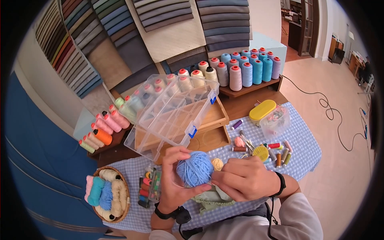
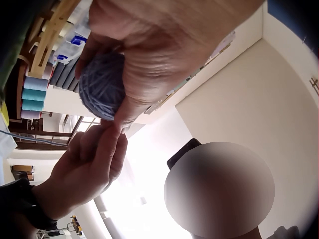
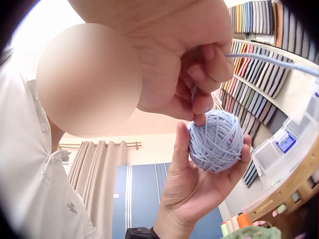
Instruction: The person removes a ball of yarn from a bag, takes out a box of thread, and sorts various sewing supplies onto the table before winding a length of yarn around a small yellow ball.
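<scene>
A ball of blue yarn (image 1: 195,169) is held up over the table by my left hand (image 1: 173,180), thumb on its near side and fingers on the far side. At its right side, my right hand (image 1: 249,179) has curled fingers pinching the yarn strand. In the right wrist view the strand (image 3: 271,60) runs out of the curled fingers of my right hand (image 3: 199,69) toward the right edge, while the ball (image 3: 216,141) rests in the left palm. The left wrist view shows both hands meeting at the ball (image 2: 102,86).
A basket of yarn skeins (image 1: 129,200) stands at the left. Beyond the hands are a clear divided case (image 1: 172,116) and thread cones (image 1: 236,78). Small spools, scissors and a yellow-lidded box (image 1: 263,110) lie at the right on the checked cloth (image 1: 308,148).
</scene>
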The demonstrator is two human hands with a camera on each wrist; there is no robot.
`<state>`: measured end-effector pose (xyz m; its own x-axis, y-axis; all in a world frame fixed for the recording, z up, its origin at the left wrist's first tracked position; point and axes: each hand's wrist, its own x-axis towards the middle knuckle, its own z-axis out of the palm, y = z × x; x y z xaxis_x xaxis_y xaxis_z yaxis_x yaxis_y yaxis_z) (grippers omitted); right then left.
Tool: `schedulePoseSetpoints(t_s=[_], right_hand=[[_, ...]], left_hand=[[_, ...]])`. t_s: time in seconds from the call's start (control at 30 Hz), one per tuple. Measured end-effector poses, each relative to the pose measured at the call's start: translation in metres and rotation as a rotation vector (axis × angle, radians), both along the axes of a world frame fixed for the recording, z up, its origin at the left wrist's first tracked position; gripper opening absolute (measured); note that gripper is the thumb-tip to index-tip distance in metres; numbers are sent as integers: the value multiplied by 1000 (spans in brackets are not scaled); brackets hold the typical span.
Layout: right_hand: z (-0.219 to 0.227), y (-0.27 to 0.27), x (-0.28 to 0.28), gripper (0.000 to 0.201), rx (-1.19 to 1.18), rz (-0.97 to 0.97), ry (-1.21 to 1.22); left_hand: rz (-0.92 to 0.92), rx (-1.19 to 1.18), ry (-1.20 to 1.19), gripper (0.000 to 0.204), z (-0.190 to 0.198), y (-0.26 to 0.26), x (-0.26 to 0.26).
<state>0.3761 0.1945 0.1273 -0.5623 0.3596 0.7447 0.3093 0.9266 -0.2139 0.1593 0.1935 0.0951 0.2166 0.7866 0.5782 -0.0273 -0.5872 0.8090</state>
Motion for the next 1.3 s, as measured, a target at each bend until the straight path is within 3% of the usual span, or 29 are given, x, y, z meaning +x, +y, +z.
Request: schedulePoseSetpoints(t_s=[0.33, 0.63, 0.7, 0.77, 0.83, 1.07, 1.13, 1.3], right_hand=[[-2, -1, 1, 26, 13, 24, -13], [-2, -1, 0, 29, -44, 78, 18], [-6, -1, -4, 16, -24, 66, 81], [-3, -1, -2, 23, -34, 78, 40], [-2, -1, -1, 29, -43, 88, 0], [-3, -1, -3, 24, -70, 50, 20], [-6, -1, -5, 22, -79, 46, 12], [-9, -3, -12, 20, -44, -10, 33]], left_hand=[[-57, -64, -16, 68, -1, 1, 3], [-68, -56, -46, 69, -3, 1, 6], [-62, -50, -51, 69, -3, 1, 7], [-51, -46, -58, 69, -2, 1, 6], [-12, 9, 55, 70, 2, 3, 3], [-39, -8, 99, 71, 0, 1, -2], [-54, -109, -78, 72, 2, -1, 2], [-26, -130, -99, 66, 2, -4, 7]])
